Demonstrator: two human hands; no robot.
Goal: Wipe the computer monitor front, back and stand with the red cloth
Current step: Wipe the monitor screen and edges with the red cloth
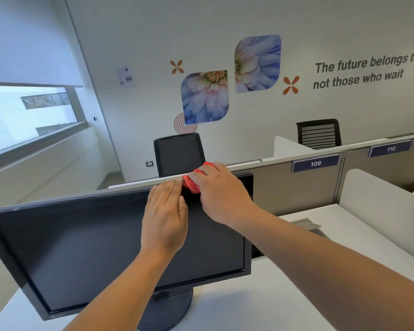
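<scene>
**Bare forearms (320, 263) reaching up and away, work at the far end**

Crumpled red fabric cloth (193, 183), bunched under the curled fingers of the right hand (221, 194) and pressed onto the top edge of the black flat-panel computer monitor (105, 247), right of centre. Just to the left of that grip, close beside the cloth, the left hand (164, 218): fingers straight and together, laid flat over the same edge, holding nothing, probably steadying the panel.

Long axis of the edge side to side. Only a short stretch from the right hand out to the right corner; a far longer one leftward, past the left hand. Back face beyond the knuckles, hidden. Round black stand base (175, 309) well below both wrists, on the white desk (273, 295). Past the fingertips, a grey cubicle partition (285, 187) and a black office chair (178, 154).

Judged nearer for any next stroke: the right hand, either sliding along the edge or rolling over it and down behind.
</scene>
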